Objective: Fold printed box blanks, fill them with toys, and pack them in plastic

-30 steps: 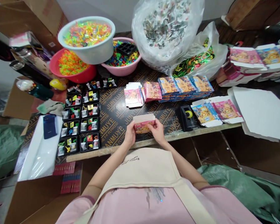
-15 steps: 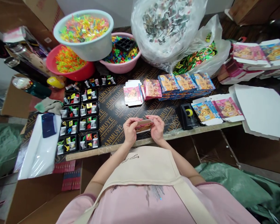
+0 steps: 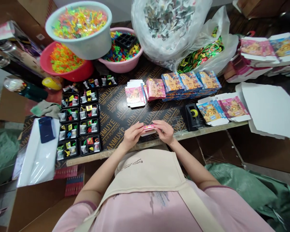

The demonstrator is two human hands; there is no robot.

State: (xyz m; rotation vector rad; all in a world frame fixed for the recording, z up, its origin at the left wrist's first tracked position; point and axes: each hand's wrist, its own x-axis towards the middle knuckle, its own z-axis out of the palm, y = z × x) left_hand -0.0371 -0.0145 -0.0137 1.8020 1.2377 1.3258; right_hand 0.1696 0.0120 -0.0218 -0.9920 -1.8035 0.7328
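Near the table's front edge, a small pink box is held between both hands, with its narrow pink side facing up and a pale flap below. My left hand grips its left end, and my right hand grips its right end. Beyond the hands lie a flat pink carton and a stack of pink boxes. Stacks of blue boxes stand beside them. Black trays with small toys and sachets are lined up on the left.
A black tape dispenser stands right of my hands, beside flat cartons. Tubs of plastic pieces and a clear bag stand at the back. A phone lies on white plastic at left.
The pink box has tilted, so its narrow side now shows instead of its broad printed face. Both hands have shifted their fingers along it, and the camera view has moved slightly.
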